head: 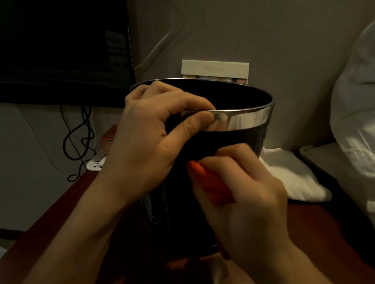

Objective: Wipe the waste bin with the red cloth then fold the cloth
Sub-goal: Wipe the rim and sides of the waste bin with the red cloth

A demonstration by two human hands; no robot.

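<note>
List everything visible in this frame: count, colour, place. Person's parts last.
waste bin: 1, black with a silver rim band, upright on the table, centre
red cloth: 1, red, bunched against the bin's front wall
table: 1, dark red-brown, under the bin
white towel: 1, white, folded on the table right of the bin
card box: 1, cream, behind the bin by the wall
monitor: 1, black, upper left
cables: several, black, hanging below the monitor
power strip: 1, white, left of the bin
orange box: 1, orange, left of the bin, partly hidden
bedding: white, right edge
left hand: 1, fingers grip the bin's rim
right hand: 1, holds the cloth to the bin
</note>
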